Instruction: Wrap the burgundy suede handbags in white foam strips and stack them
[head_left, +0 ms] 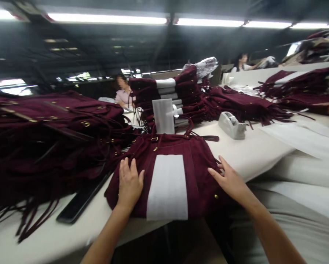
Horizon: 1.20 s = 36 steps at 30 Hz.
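Note:
In front of me a maroon handbag [198, 165] lies flat at the table's near edge, its handles pointing away from me. A band of white foam wrap [167, 187] runs down the middle of the bag, and another white piece [163, 116] stands up around the handles. My left hand [130, 183] rests flat on the bag's left side, fingers stretched out. At the bag's right edge is my right hand [229, 179], its thumb on the fabric and its fingers apart along the side.
Maroon bags [51, 139] with fringes are heaped at the left, beside a dark flat object [81, 201]. Behind stands a stack of wrapped bags [167, 90]. A grey tape dispenser [231, 125] and white sheets [307, 137] lie at right. Other people sit farther back.

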### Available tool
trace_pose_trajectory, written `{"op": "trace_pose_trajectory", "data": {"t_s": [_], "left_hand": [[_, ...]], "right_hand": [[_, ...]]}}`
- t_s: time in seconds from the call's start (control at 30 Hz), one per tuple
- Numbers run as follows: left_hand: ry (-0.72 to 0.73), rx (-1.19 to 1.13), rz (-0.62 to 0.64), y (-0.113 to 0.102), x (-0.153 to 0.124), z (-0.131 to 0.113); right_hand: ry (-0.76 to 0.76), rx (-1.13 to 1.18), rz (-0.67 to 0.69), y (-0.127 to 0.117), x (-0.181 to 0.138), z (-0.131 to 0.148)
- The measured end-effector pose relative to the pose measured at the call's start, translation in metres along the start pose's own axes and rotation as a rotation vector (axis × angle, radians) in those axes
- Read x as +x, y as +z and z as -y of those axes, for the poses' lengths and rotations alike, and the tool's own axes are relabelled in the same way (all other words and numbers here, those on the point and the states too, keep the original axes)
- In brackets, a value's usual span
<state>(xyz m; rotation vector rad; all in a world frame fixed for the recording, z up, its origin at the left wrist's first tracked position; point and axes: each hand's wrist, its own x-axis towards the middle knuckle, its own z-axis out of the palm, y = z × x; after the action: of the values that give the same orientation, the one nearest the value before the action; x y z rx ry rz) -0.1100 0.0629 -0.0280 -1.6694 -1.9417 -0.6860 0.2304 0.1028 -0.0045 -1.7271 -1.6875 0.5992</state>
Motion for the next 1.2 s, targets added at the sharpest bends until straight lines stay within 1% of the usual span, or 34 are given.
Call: {"op": "trace_pose_trajectory", "data": {"t_s": [0.07, 0.1, 0.13, 0.17, 0.23, 0.27, 0.3, 0.33, 0.37, 0.43, 0.47, 0.5, 0.53, 0.6, 0.63, 0.67, 0.7, 0.73, 0.8, 0.9, 0.97, 1.03, 1.1, 1.13, 1.2], "left_hand": [[-0.076, 0.105, -0.032, -0.013, 0.003, 0.000], [-0.128, 0.152, -0.014, -0.020, 0.007, 0.002], [-0.185, 0.182, 0.035, -0.027, 0.012, 0.007], [-0.242, 0.191, 0.114, -0.034, 0.017, 0.013], [-0.329, 0.153, 0.303, -0.044, 0.025, 0.029], [-0.351, 0.121, 0.376, -0.047, 0.027, 0.037], [-0.359, 0.093, 0.417, -0.049, 0.028, 0.043], [-0.354, 0.072, 0.424, -0.050, 0.028, 0.048], [-0.336, 0.057, 0.404, -0.050, 0.026, 0.050], [-0.280, 0.051, 0.336, -0.049, 0.022, 0.048], [-0.250, 0.064, 0.311, -0.048, 0.019, 0.045], [-0.224, 0.086, 0.298, -0.048, 0.016, 0.040], [-0.203, 0.114, 0.296, -0.048, 0.012, 0.036], [-0.181, 0.162, 0.297, -0.048, 0.006, 0.029], [-0.176, 0.172, 0.290, -0.049, 0.004, 0.027], [-0.174, 0.173, 0.275, -0.049, 0.001, 0.025], [-0.174, 0.170, 0.255, -0.050, -0.001, 0.025], [-0.174, 0.166, 0.234, -0.050, -0.004, 0.025], [-0.160, 0.165, 0.200, -0.051, -0.008, 0.025], [-0.113, 0.187, 0.175, -0.051, -0.013, 0.024], [-0.085, 0.195, 0.177, -0.050, -0.014, 0.024], [-0.078, 0.149, 0.186, -0.049, -0.013, 0.024], [-0.116, 0.019, 0.174, -0.048, -0.009, 0.027], [-0.176, -0.070, 0.141, -0.047, -0.007, 0.029], [-0.376, -0.271, 0.025, -0.046, -0.002, 0.035]], "right_hand": [[0.010, 0.008, 0.005, 0.009, 0.008, -0.010], [0.019, 0.015, 0.016, 0.013, 0.012, -0.015], [0.033, 0.026, 0.032, 0.016, 0.017, -0.019], [0.051, 0.037, 0.051, 0.018, 0.021, -0.021], [0.088, 0.014, 0.075, 0.017, 0.025, -0.021], [0.071, -0.023, 0.057, 0.015, 0.024, -0.017], [0.013, -0.068, 0.007, 0.012, 0.020, -0.010], [-0.085, -0.104, -0.074, 0.008, 0.014, 0.000], [-0.212, -0.119, -0.174, 0.003, 0.006, 0.014], [-0.515, -0.046, -0.345, -0.006, -0.020, 0.047], [-0.654, 0.028, -0.371, -0.009, -0.036, 0.065], [-0.797, 0.108, -0.345, -0.010, -0.052, 0.082], [-0.954, 0.167, -0.288, -0.008, -0.069, 0.098], [-1.262, 0.196, -0.181, 0.005, -0.096, 0.120], [-1.375, 0.173, -0.156, 0.016, -0.105, 0.126], [-1.448, 0.134, -0.151, 0.029, -0.110, 0.129], [-1.476, 0.084, -0.149, 0.043, -0.111, 0.129], [-1.462, 0.028, -0.132, 0.057, -0.107, 0.126], [-1.353, -0.086, -0.049, 0.081, -0.088, 0.115], [-1.070, -0.214, 0.099, 0.105, -0.047, 0.097], [-0.934, -0.263, 0.159, 0.115, -0.025, 0.092], [-0.900, -0.302, 0.193, 0.125, -0.014, 0.095], [-0.925, -0.290, 0.200, 0.136, -0.011, 0.104], [-0.937, -0.248, 0.196, 0.143, -0.011, 0.110], [-0.947, -0.111, 0.168, 0.157, -0.009, 0.124]]}}
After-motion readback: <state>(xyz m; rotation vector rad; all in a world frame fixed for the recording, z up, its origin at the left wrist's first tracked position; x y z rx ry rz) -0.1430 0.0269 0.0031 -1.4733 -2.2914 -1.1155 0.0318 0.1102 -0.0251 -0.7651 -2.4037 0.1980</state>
